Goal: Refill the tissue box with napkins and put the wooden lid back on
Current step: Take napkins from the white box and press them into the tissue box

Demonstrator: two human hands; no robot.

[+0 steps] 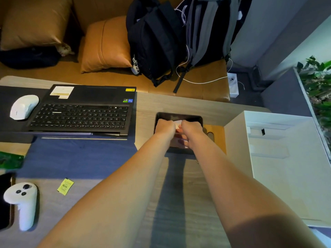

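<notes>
A dark, open-topped tissue box [179, 115] stands on the table right of centre. Both my hands are down inside it. My left hand [164, 127] and my right hand [190, 130] are curled onto white napkins [177, 122], of which only a small patch shows between the knuckles. The wooden lid [215, 135], light wood with an oval slot, lies flat on the table just right of the box, partly behind my right wrist. The box's floor and the rest of the napkins are hidden by my hands.
A black laptop [80, 111] and white mouse [24, 107] lie to the left. A tall white carton [279, 158] stands close on the right. A white controller [23, 203] and yellow sachet [65, 186] lie near the front left. Backpacks [157, 38] and cushions sit on the sofa behind.
</notes>
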